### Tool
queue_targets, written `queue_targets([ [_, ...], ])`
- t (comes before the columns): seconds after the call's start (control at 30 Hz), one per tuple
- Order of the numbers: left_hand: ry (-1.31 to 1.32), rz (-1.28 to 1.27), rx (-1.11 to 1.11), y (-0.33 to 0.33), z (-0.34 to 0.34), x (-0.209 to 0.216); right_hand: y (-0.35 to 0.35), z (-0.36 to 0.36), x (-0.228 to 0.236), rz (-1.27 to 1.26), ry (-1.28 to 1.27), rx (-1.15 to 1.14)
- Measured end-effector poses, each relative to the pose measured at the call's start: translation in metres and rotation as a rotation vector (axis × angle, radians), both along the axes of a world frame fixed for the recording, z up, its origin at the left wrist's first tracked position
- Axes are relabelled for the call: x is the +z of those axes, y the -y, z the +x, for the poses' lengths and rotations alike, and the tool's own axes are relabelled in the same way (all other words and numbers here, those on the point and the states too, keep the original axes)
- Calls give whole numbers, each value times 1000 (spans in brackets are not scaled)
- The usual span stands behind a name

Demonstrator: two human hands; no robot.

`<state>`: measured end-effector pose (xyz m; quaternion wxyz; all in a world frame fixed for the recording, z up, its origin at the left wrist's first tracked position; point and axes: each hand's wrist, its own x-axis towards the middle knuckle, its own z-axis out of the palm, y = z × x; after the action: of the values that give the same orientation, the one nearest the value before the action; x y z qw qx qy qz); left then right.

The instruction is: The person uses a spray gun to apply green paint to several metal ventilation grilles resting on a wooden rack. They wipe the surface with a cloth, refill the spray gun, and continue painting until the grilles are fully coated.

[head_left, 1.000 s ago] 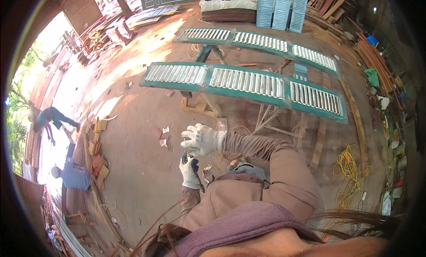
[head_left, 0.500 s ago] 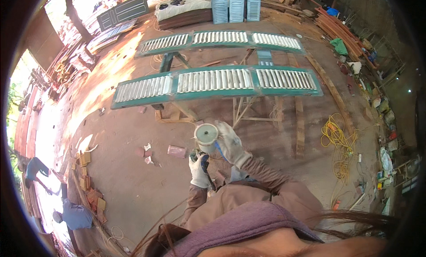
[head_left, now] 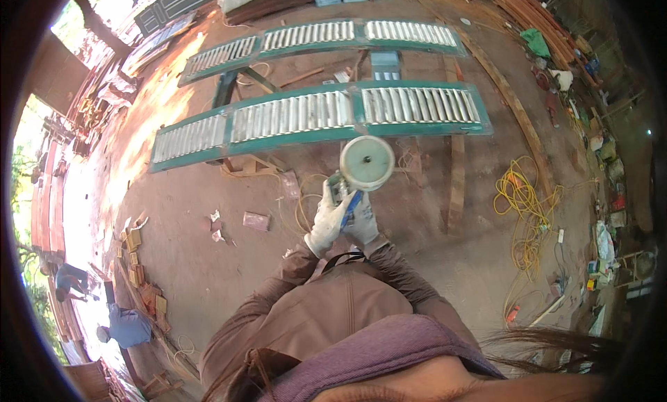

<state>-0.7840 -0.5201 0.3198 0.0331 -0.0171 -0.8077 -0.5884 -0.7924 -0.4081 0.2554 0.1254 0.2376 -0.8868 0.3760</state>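
Note:
A paint spray gun with a pale round cup [head_left: 367, 163] is held out in front of my chest, its lid facing up with a small dark knob in the middle. My left hand [head_left: 325, 225], in a white glove, is closed around the gun's metal body beside the cup. My gloved right hand [head_left: 363, 227] is closed low on the gun, next to a blue part; its fingers are partly hidden. Beyond the cup, a green louvred shutter [head_left: 356, 110] with pale slats lies flat on wooden trestles. A second such shutter [head_left: 359, 34] lies behind it.
A tangled yellow hose [head_left: 521, 214] lies on the floor to the right, near a long timber [head_left: 504, 100]. A reddish brick-like block [head_left: 256, 221] sits on the floor to the left. Two people, one in blue [head_left: 128, 327], are at the far left. Timber stacks [head_left: 538, 30] line the back right.
My right hand has moved from the cup's side down to the gun. The cup has shifted right and forward, toward the nearer shutter. My left hand has also moved forward; the view has shifted.

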Motion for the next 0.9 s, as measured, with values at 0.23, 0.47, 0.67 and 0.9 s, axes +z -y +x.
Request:
queue_targets([
  [0.23, 213, 84, -422, -105, -65, 2, -182, -26, 57, -910, 398, -123],
  [0.47, 113, -348, -1438, -214, -35, -72, -297, -38, 152, -715, 259, -613],
  [0.67, 24, -554, -1417, -206, -103, -134, -349, -55, 199, -766, 176, -741],
  [0.9, 377, -64, -632, -231, -259, -153, -375, -112, 168, -610, 241, -804],
])
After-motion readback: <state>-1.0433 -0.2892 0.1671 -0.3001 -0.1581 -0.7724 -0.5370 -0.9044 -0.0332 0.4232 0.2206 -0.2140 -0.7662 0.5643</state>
